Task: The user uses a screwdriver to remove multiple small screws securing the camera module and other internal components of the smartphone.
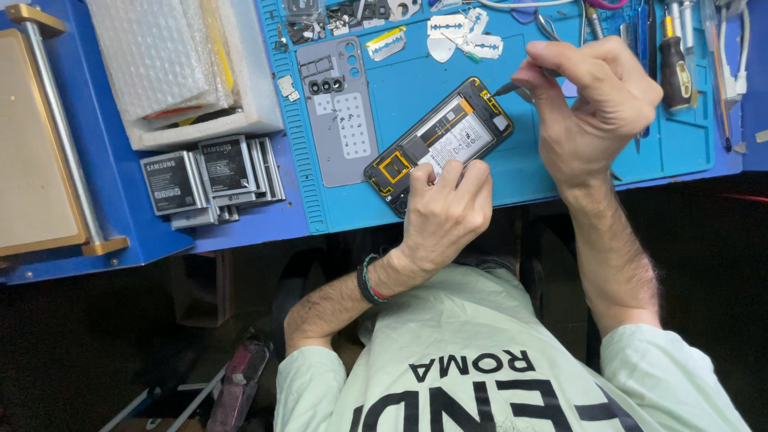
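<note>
An opened smartphone [438, 144] lies tilted on the blue work mat [512, 172], its back off so the battery and board show. My left hand [444, 212] presses on the phone's near edge and holds it down. My right hand [596, 108] pinches a thin metal tool [506, 88] whose tip touches the phone's upper right corner. The phone's grey back cover [340, 112] rests face down on the mat just left of the phone.
A stack of several grey phone batteries [208, 180] sits left of the mat. Behind it stands a white box with bubble wrap [180, 64]. A brass-framed press [40, 144] is at the far left. Razor blades [460, 36], small parts and screwdrivers [676, 68] line the back.
</note>
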